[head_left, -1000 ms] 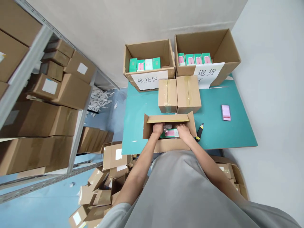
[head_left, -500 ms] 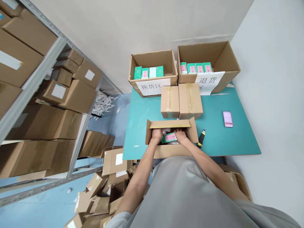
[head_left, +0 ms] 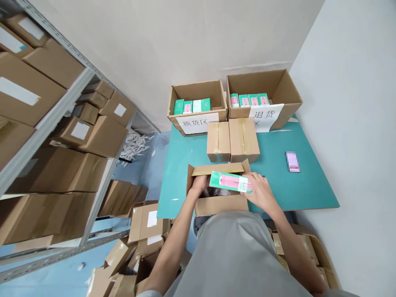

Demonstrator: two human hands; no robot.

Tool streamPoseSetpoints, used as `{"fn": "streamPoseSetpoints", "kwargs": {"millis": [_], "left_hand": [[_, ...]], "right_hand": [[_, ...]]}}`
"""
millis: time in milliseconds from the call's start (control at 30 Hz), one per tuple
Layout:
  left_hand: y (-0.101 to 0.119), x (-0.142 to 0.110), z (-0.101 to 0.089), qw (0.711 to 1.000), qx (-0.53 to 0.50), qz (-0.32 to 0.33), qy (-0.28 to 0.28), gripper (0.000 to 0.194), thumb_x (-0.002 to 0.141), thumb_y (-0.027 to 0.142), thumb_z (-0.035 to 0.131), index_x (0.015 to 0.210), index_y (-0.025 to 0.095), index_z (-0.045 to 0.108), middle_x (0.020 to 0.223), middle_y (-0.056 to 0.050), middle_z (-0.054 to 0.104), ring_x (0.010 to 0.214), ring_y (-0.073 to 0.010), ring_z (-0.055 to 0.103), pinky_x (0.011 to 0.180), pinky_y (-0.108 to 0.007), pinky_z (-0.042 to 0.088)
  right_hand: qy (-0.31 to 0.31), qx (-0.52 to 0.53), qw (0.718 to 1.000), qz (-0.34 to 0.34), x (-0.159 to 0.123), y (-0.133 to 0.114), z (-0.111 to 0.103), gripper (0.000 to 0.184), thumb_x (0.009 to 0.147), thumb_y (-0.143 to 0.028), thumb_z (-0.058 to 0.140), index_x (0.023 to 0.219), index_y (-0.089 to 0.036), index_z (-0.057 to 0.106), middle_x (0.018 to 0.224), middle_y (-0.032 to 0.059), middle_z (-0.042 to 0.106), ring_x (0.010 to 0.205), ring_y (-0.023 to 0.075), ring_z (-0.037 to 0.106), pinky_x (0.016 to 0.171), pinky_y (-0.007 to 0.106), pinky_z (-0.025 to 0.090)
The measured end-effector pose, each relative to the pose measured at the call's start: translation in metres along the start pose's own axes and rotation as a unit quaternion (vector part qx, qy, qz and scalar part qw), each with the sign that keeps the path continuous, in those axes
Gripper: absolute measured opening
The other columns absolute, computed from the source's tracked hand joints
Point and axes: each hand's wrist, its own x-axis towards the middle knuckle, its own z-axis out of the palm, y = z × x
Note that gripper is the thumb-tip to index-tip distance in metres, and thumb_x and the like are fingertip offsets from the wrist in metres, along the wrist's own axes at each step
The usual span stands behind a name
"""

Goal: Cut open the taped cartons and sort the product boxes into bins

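My right hand (head_left: 260, 192) grips one end of a green and pink product box (head_left: 232, 181) with a white label. The box is held tilted above an open cardboard carton (head_left: 221, 205) at the table's near edge. Inside the left end of that carton is my left hand (head_left: 200, 183); its fingers are mostly hidden by the carton and by shadow. Clear plastic wrapping (head_left: 221, 192) shows in the carton, below the product box.
Two taped cartons (head_left: 244, 140) stand behind the open one on the green table (head_left: 179, 177). Farther back are two large open boxes (head_left: 198, 123) with paper signs and green boxes inside. A phone (head_left: 292, 161) lies right. Shelves (head_left: 74, 95) and discarded cartons (head_left: 120, 264) are left.
My right hand has lifted the green and pink box out of the carton, up and to the right. My left hand stays inside the carton. The view has tilted slightly upward.
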Motion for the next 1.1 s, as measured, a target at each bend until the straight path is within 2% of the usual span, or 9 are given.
{"fn": "streamPoseSetpoints", "kwargs": {"millis": [100, 200, 300, 367, 433, 600, 867, 1000, 1100], "left_hand": [[0.009, -0.024, -0.004, 1.0, 0.004, 0.01, -0.018, 0.045, 0.077, 0.023, 0.092, 0.12, 0.018, 0.081, 0.135, -0.021, 0.082, 0.135, -0.0461, 0.073, 0.12, -0.056, 0.055], [0.027, -0.055, 0.006, 0.983, -0.171, 0.017, -0.065, 0.054, 0.09, 0.036, 0.088, 0.14, 0.02, 0.075, 0.149, -0.02, 0.076, 0.136, -0.0392, 0.075, 0.117, -0.053, 0.06], [0.052, -0.085, 0.027, 0.899, -0.413, 0.01, -0.147, 0.08, 0.093, 0.053, 0.09, 0.161, 0.026, 0.06, 0.162, -0.019, 0.068, 0.135, -0.0369, 0.076, 0.107, -0.052, 0.066], [0.067, -0.1, 0.041, 0.852, -0.503, 0.007, -0.146, 0.091, 0.088, 0.054, 0.097, 0.165, 0.029, 0.056, 0.166, -0.018, 0.064, 0.136, -0.0353, 0.075, 0.106, -0.049, 0.067], [0.075, -0.108, 0.051, 0.828, -0.552, 0.001, -0.104, 0.092, 0.081, 0.049, 0.103, 0.159, 0.028, 0.059, 0.163, -0.017, 0.067, 0.137, -0.0339, 0.075, 0.109, -0.047, 0.066], [0.073, -0.114, 0.056, 0.805, -0.593, -0.016, -0.023, 0.094, 0.07, 0.043, 0.109, 0.15, 0.028, 0.064, 0.154, -0.013, 0.074, 0.141, -0.0331, 0.072, 0.118, -0.047, 0.061], [0.067, -0.125, 0.045, 0.838, -0.542, 0.024, 0.058, 0.096, 0.072, 0.05, 0.105, 0.154, 0.028, 0.06, 0.161, -0.015, 0.067, 0.148, -0.0347, 0.067, 0.119, -0.046, 0.06], [0.071, -0.14, 0.04, 0.856, -0.501, 0.042, 0.122, 0.105, 0.072, 0.05, 0.105, 0.162, 0.029, 0.055, 0.165, -0.017, 0.062, 0.144, -0.0352, 0.07, 0.117, -0.043, 0.061], [0.073, -0.157, 0.039, 0.856, -0.483, 0.061, 0.174, 0.104, 0.072, 0.042, 0.107, 0.162, 0.03, 0.056, 0.175, -0.015, 0.053, 0.148, -0.0352, 0.067, 0.119, -0.041, 0.06]], "right_hand": [[0.078, 0.214, 0.972, 0.056, -0.001, 0.008, 0.006, 0.053, 0.086, -0.036, 0.086, 0.135, -0.024, 0.071, 0.135, 0.0132, 0.076, 0.123, 0.0351, 0.07, 0.107, 0.049, 0.057], [0.121, 0.428, 0.888, 0.113, 0.006, -0.001, 0.024, 0.063, 0.08, -0.053, 0.093, 0.13, -0.024, 0.07, 0.129, 0.0107, 0.081, 0.117, 0.0327, 0.075, 0.103, 0.048, 0.062], [0.132, 0.568, 0.799, 0.146, 0.012, -0.023, 0.043, 0.068, 0.08, -0.062, 0.093, 0.13, -0.023, 0.069, 0.131, 0.0115, 0.083, 0.12, 0.0323, 0.077, 0.106, 0.048, 0.063], [0.135, 0.603, 0.772, 0.151, 0.014, -0.039, 0.053, 0.066, 0.085, -0.067, 0.09, 0.13, -0.023, 0.069, 0.133, 0.0135, 0.082, 0.123, 0.0332, 0.078, 0.106, 0.049, 0.064], [0.133, 0.598, 0.778, 0.143, 0.013, -0.05, 0.061, 0.066, 0.089, -0.07, 0.086, 0.131, -0.023, 0.069, 0.134, 0.0147, 0.082, 0.124, 0.0339, 0.077, 0.106, 0.049, 0.065], [0.108, 0.536, 0.835, 0.064, 0.01, -0.057, 0.072, 0.08, 0.096, -0.078, 0.076, 0.153, -0.024, 0.062, 0.151, 0.0161, 0.075, 0.139, 0.0344, 0.072, 0.119, 0.05, 0.06], [0.154, 0.356, 0.922, -0.002, 0.0, -0.081, 0.071, 0.075, 0.115, -0.064, 0.049, 0.179, -0.026, 0.04, 0.177, 0.0163, 0.05, 0.168, 0.0305, 0.047, 0.137, 0.052, 0.043], [0.153, 0.262, 0.953, 0.013, -0.012, -0.107, 0.067, 0.088, 0.109, -0.059, 0.064, 0.184, -0.029, 0.03, 0.178, 0.016, 0.048, 0.164, 0.0336, 0.052, 0.13, 0.05, 0.052], [0.181, 0.285, 0.941, 0.034, -0.014, -0.121, 0.075, 0.106, 0.101, -0.06, 0.076, 0.187, -0.026, 0.023, 0.175, 0.0179, 0.053, 0.162, 0.0355, 0.054, 0.129, 0.051, 0.053]]}}
